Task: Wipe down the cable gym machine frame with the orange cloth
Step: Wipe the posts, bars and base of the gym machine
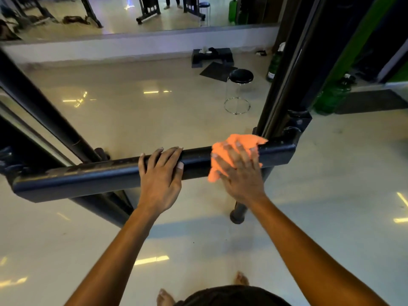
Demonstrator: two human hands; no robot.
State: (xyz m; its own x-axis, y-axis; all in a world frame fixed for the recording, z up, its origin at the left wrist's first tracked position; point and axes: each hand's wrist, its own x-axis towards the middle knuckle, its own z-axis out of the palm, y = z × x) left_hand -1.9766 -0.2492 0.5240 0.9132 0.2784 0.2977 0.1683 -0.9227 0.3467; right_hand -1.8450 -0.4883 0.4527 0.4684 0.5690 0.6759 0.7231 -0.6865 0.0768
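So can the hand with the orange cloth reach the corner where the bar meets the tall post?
Probably yes. The right hand presses the orange cloth flat on the bar, and the cloth's far edge already lies next to the corner. Nothing sits between them; the left hand rests on the other side.

Both my bare forearms reach forward and down, roughly parallel. My left hand (160, 176) lies palm down on the black horizontal metal frame bar (92, 173), fingers draped over its top (thumb alongside). My right hand (239, 173) presses flat, fingers spread, on the crumpled orange cloth (234, 149).
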